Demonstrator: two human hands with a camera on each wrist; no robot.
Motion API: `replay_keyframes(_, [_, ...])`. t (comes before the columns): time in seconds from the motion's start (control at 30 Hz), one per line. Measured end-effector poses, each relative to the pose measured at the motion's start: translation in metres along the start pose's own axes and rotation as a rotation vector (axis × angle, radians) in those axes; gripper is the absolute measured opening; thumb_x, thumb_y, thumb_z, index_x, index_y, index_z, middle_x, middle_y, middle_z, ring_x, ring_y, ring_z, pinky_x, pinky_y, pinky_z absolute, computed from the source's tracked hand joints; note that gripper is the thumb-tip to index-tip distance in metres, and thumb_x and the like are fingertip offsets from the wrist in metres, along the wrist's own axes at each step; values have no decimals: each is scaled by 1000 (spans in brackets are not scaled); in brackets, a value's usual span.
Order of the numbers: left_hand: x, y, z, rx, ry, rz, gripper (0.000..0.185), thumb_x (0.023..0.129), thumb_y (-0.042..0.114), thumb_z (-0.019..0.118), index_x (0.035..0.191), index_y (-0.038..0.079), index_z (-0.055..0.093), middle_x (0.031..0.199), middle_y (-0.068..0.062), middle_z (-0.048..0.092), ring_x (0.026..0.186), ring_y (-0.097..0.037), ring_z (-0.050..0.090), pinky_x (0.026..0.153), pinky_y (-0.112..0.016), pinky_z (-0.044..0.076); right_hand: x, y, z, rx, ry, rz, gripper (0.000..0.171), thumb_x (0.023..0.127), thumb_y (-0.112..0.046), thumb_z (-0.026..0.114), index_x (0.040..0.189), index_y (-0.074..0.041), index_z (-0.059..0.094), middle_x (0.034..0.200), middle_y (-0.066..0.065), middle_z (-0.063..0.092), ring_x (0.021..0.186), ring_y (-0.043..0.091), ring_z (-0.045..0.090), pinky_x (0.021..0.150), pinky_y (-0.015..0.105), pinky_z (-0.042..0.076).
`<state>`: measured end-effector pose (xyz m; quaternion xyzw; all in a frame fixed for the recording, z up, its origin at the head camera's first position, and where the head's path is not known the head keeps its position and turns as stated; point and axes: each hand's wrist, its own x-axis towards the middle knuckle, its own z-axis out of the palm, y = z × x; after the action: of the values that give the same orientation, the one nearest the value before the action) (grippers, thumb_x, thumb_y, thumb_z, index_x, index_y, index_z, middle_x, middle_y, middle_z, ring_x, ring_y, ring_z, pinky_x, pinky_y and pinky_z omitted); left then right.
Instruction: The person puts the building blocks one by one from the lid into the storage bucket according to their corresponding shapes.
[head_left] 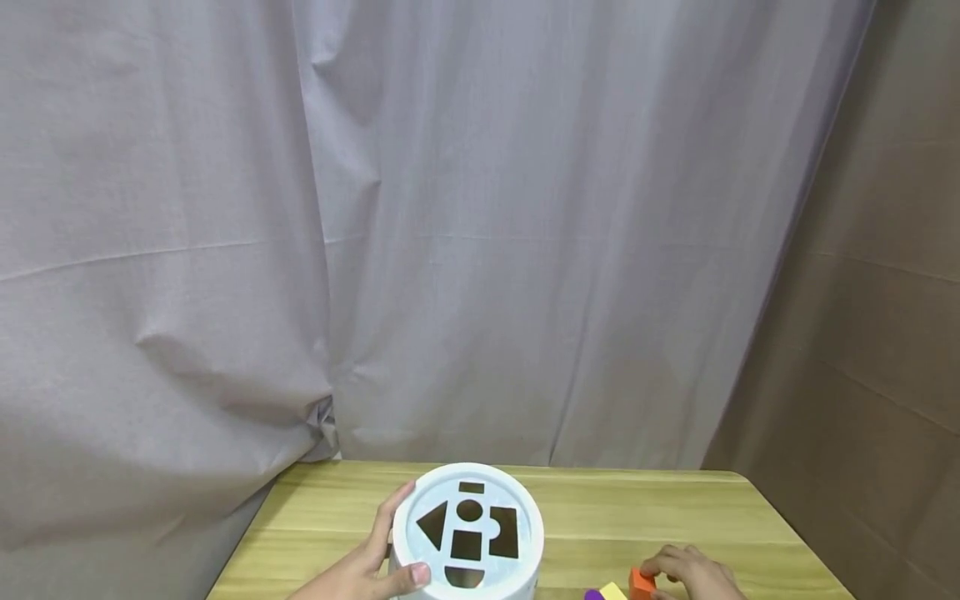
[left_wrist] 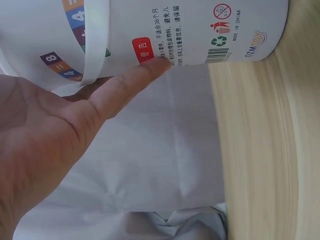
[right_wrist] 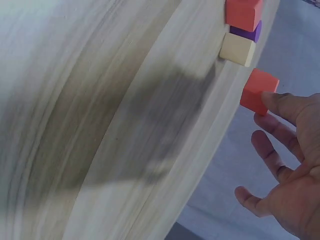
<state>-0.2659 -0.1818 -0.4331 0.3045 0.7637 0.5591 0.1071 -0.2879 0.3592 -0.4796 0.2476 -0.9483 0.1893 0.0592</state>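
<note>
A white shape-sorter bucket (head_left: 512,575) stands on the table, its pale lid cut with several shaped holes. My left hand (head_left: 382,554) holds it from the left, thumb over the near rim and fingers along the far side. The left wrist view shows a finger against the bucket's printed wall (left_wrist: 195,30). At the lower right, my right hand (head_left: 693,571) pinches an orange-red block (right_wrist: 259,92) between thumb and fingers. Beside that block are a yellow block (head_left: 612,592) and a purple block (head_left: 593,595). Another red block (right_wrist: 243,14) lies past them in the right wrist view.
The wooden table (head_left: 622,508) reaches back to a grey curtain (head_left: 487,250). More cloth hangs along the right side (head_left: 862,350). A white strap-like handle (left_wrist: 96,45) crosses the bucket's wall. The table's edge runs close to the blocks in the right wrist view.
</note>
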Motion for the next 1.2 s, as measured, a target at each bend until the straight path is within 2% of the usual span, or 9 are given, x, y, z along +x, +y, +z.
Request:
replay_keyframes(0.2, [4,-2,0,-19,-1,-10,104,109,27,72,176,35,-7,175,-35,18,137,-21,61,114,-16,38,-1,0,0,-5,53,-63,18,102,-27,79,117,-19,78,107,-22,71,87,-8,55,60,22,40])
replay_keyframes(0.33, [6,-2,-1,-11,17,-37,104,109,27,72,176,35,-7,177,-32,17,142,-28,56,115,-18,38,-1,-5,3,9,160,-168,19,96,-18,84,114,-19,78,105,-21,71,86,-9,52,60,21,39])
replay_keyframes(0.5, [7,-2,-2,62,32,-4,105,108,28,73,177,34,-6,180,-30,12,150,-40,42,119,-26,39,4,-16,3,45,292,-295,29,91,-11,89,114,-25,78,104,-14,75,87,-9,55,62,22,44])
replay_keyframes(0.7, [18,-40,-7,96,55,99,104,108,28,73,177,37,-5,179,-27,18,149,-45,45,121,-47,43,19,-32,-6,65,387,-406,42,82,-3,95,111,-27,77,103,-12,76,85,0,61,64,22,49])
replay_keyframes(0.8, [20,-42,-5,123,80,114,104,107,30,74,177,39,-3,178,-26,23,151,-47,44,121,-58,42,22,-42,-10,95,401,-416,44,80,-2,96,111,-27,78,102,-11,78,87,2,65,67,22,52])
replay_keyframes(0.9, [16,-22,1,101,79,59,104,107,31,75,176,42,-2,180,-24,21,154,-45,38,125,-51,39,19,-51,-14,165,367,-380,39,85,-2,93,111,-26,78,104,-11,78,88,1,65,68,23,52])
replay_keyframes(1.0, [13,-7,5,83,64,21,105,107,28,75,176,40,-4,181,-21,18,155,-35,36,124,-31,36,16,-59,-17,209,360,-346,37,87,-1,91,112,-26,79,105,-12,79,87,0,65,69,23,52])
replay_keyframes(1.1, [11,-1,8,69,61,4,106,107,24,74,177,36,-5,182,-21,15,155,-30,35,122,-21,33,15,-66,-17,209,403,-330,40,85,-1,94,111,-27,79,104,-14,79,86,2,66,71,23,54])
replay_keyframes(1.2, [9,0,9,63,55,9,106,107,23,74,177,33,-5,180,-26,16,152,-30,40,121,-20,34,14,-71,-16,211,442,-336,44,81,1,95,111,-28,79,104,-14,78,84,4,65,72,21,52])
